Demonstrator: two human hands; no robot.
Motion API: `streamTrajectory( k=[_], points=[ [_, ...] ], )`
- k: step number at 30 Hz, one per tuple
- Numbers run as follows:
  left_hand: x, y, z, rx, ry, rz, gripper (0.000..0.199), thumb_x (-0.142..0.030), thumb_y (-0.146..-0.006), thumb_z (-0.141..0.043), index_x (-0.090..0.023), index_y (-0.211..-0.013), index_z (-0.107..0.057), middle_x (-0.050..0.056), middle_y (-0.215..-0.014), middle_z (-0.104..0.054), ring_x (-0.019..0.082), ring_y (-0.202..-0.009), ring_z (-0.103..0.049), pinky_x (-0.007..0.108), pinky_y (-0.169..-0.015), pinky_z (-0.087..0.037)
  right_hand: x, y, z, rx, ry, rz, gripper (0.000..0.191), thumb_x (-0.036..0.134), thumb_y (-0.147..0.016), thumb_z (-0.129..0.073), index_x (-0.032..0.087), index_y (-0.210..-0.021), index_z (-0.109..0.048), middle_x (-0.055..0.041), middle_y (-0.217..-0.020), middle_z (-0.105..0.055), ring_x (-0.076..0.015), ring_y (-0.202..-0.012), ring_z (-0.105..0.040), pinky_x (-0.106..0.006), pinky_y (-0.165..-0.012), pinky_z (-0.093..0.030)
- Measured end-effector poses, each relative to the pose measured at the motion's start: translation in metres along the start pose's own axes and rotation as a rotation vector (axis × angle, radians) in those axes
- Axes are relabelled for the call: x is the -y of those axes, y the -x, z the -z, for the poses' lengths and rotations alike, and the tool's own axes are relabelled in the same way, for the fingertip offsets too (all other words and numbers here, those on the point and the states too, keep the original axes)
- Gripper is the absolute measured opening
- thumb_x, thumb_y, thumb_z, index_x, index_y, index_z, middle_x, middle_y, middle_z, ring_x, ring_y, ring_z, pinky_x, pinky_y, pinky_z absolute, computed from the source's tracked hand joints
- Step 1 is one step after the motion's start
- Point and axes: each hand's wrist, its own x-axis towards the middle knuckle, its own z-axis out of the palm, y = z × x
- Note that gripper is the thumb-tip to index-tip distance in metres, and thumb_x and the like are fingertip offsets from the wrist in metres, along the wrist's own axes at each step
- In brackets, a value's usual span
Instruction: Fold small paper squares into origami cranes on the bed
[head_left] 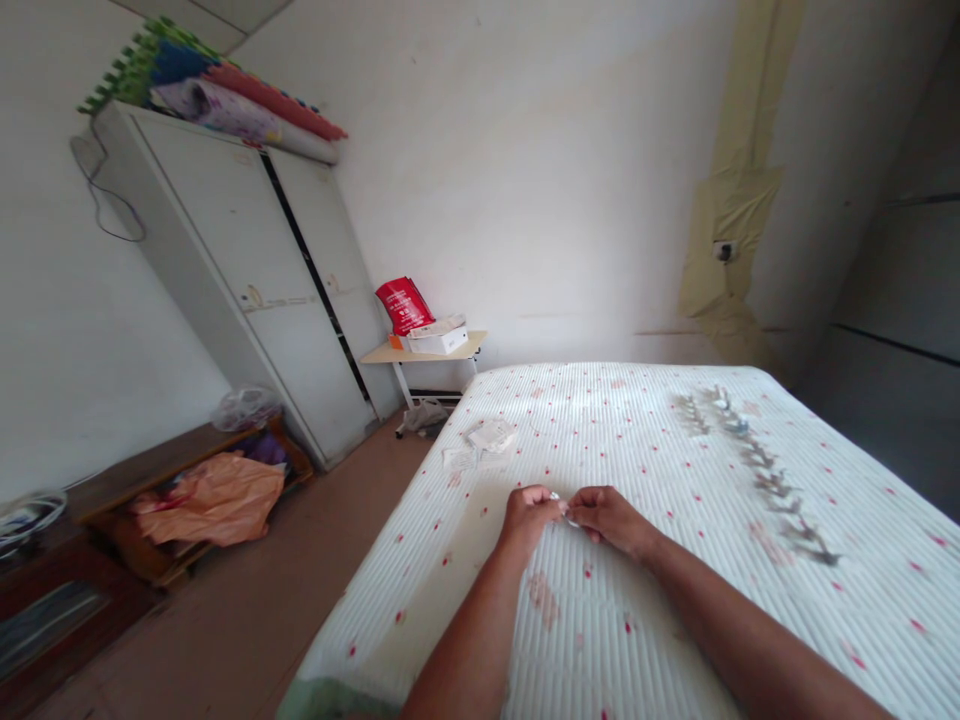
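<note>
My left hand (531,508) and my right hand (606,517) meet over the middle of the bed, fingertips pinched close together. Between them is a small white piece of paper (556,497), mostly covered by the fingers, with its shape too small to make out. To the left, beyond my left hand, a small pile of white paper (491,436) lies on the bedspread in a clear wrapper. Over on the right, several small folded figures (776,487) that look like paper cranes stand in rows, greyish and blurred.
A white quilted bedspread (622,590) with red dots covers the bed. Behind it, a small table (379,354) carries a red bag (405,305) and a white box (439,342). A grey cabinet (225,250) and a low wooden bench (161,462) stand to the left.
</note>
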Motion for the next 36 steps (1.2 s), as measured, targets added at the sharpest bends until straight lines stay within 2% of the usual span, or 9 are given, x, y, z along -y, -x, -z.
streamTrajectory(
  k=[4,9,14,17,21,26,29,33,36],
  points=[
    [0.007,-0.002,-0.006,-0.035,-0.115,-0.042,0.022,-0.032,-0.06,-0.057,-0.014,-0.049,-0.052,-0.005,-0.044,-0.042,0.008,-0.047,-0.035,0.021,-0.049,-0.024,0.003,0.001,0.004,0.03,0.049,-0.031,0.013,0.021,-0.064,-0.055,0.016,-0.054,-0.049,0.008,-0.037,-0.039,-0.0042,-0.035,-0.031,-0.018,-0.039,-0.02],
    [0.013,-0.003,-0.009,-0.091,-0.466,-0.127,0.025,-0.029,-0.065,-0.052,-0.015,-0.044,-0.048,-0.006,-0.043,-0.027,0.009,-0.048,-0.033,0.021,-0.05,-0.019,0.004,0.0,0.012,0.033,0.22,-0.114,0.018,0.019,-0.062,-0.054,0.017,-0.048,-0.044,0.0081,-0.035,-0.035,-0.0043,-0.034,-0.029,-0.019,-0.037,-0.019],
    [0.01,0.002,-0.011,-0.118,-0.901,-0.299,0.02,-0.02,-0.068,-0.048,-0.016,-0.049,-0.054,-0.002,-0.05,-0.045,0.012,-0.059,-0.043,0.023,-0.059,-0.025,0.002,-0.003,0.014,-0.05,0.498,-0.048,0.012,0.014,-0.057,-0.055,0.016,-0.046,-0.051,0.0055,-0.039,-0.041,-0.0058,-0.041,-0.036,-0.019,-0.042,-0.023],
    [0.008,0.005,-0.012,-0.115,-1.061,-0.3,0.016,-0.021,-0.069,-0.05,-0.016,-0.057,-0.058,0.001,-0.06,-0.055,0.015,-0.068,-0.048,0.025,-0.064,-0.027,0.001,-0.005,0.012,-0.107,0.697,-0.008,0.007,0.013,-0.056,-0.056,0.015,-0.05,-0.06,0.0009,-0.046,-0.052,-0.0094,-0.049,-0.046,-0.02,-0.046,-0.026],
    [0.008,0.007,-0.011,-0.117,-1.117,-0.277,0.013,-0.022,-0.071,-0.051,-0.017,-0.064,-0.06,0.003,-0.069,-0.059,0.016,-0.075,-0.05,0.027,-0.066,-0.028,0.0,-0.006,0.012,-0.131,0.813,0.003,0.012,0.013,-0.056,-0.055,0.015,-0.057,-0.066,-0.0043,-0.057,-0.062,-0.0136,-0.055,-0.053,-0.022,-0.048,-0.029],
    [0.01,0.009,-0.008,-0.119,-1.06,-0.284,0.008,-0.021,-0.071,-0.056,-0.019,-0.077,-0.06,0.001,-0.079,-0.06,0.016,-0.08,-0.05,0.027,-0.071,-0.03,-0.002,-0.007,0.016,-0.09,0.76,0.0,0.013,0.011,-0.055,-0.054,0.015,-0.058,-0.067,-0.0037,-0.058,-0.064,-0.0134,-0.057,-0.055,-0.02,-0.049,-0.031],
    [0.01,0.009,-0.007,-0.078,-1.046,-0.385,0.008,-0.015,-0.072,-0.055,-0.019,-0.077,-0.06,0.001,-0.081,-0.059,0.016,-0.083,-0.049,0.028,-0.074,-0.031,-0.004,-0.008,0.018,-0.095,0.721,-0.004,0.013,0.01,-0.053,-0.054,0.015,-0.056,-0.066,-0.0026,-0.056,-0.063,-0.013,-0.056,-0.053,-0.02,-0.048,-0.031],
    [0.009,0.011,-0.006,0.047,-1.099,-0.538,0.016,-0.01,-0.076,-0.049,-0.018,-0.074,-0.063,0.004,-0.079,-0.059,0.017,-0.085,-0.047,0.03,-0.075,-0.031,-0.007,-0.009,0.02,-0.09,0.67,-0.019,0.012,0.009,-0.052,-0.054,0.015,-0.053,-0.064,0.0,-0.05,-0.059,-0.0116,-0.053,-0.051,-0.019,-0.046,-0.03],
    [0.005,0.017,-0.001,0.141,-1.147,-0.613,0.02,-0.012,-0.078,-0.048,-0.019,-0.08,-0.066,0.006,-0.079,-0.059,0.018,-0.086,-0.047,0.032,-0.075,-0.031,-0.007,-0.01,0.021,-0.088,0.643,-0.051,0.01,0.009,-0.051,-0.055,0.015,-0.053,-0.063,0.0014,-0.048,-0.056,-0.0106,-0.051,-0.049,-0.019,-0.046,-0.03]
  ],
)
